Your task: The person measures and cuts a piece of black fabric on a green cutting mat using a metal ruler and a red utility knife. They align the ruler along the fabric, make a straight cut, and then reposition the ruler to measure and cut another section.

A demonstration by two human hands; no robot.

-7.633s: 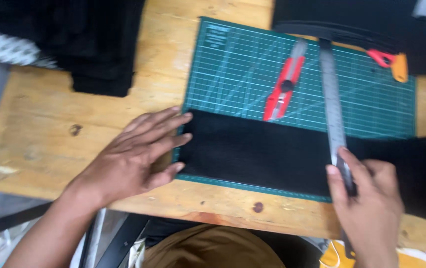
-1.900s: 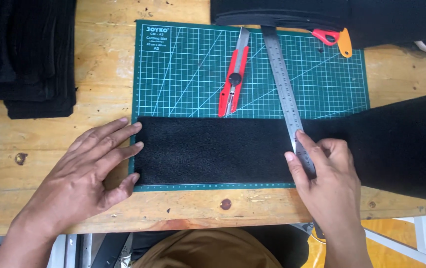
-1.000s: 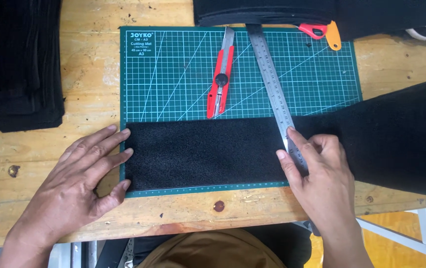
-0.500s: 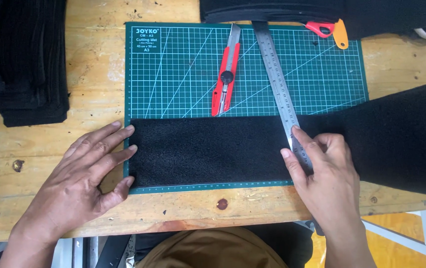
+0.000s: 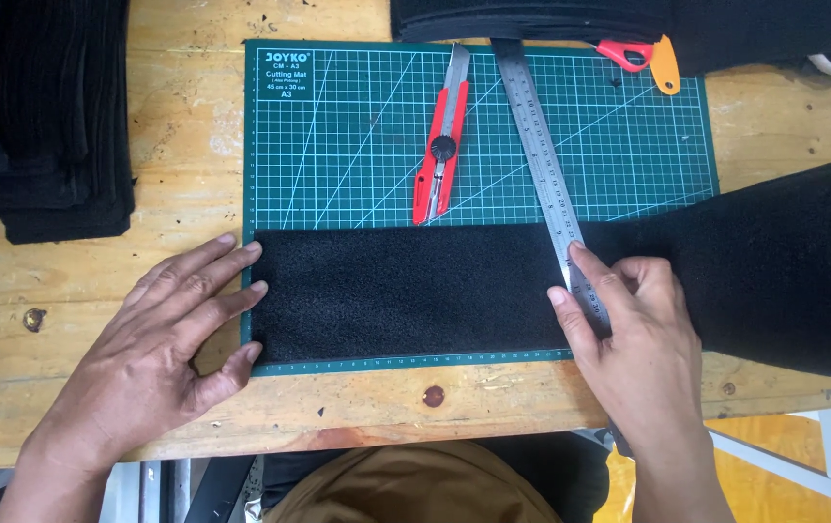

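The left hand (image 5: 159, 353) lies flat, fingers spread wide, at the left end of the long black fuzzy cloth strip (image 5: 406, 291) along the green cutting mat's (image 5: 338, 136) front edge. The right hand (image 5: 633, 334) presses the long metal ruler (image 5: 546, 169) across it, fingers close together.

A single camera, worn on the person's head, looks almost straight down onto the wooden tabletop (image 5: 67, 281); it sits close, so the green cutting mat (image 5: 357, 145) fills the middle of the frame; the person's lap shows at the bottom edge and the far side of the tabletop at the top; both forearms enter from below; there is no second view to share anything with.
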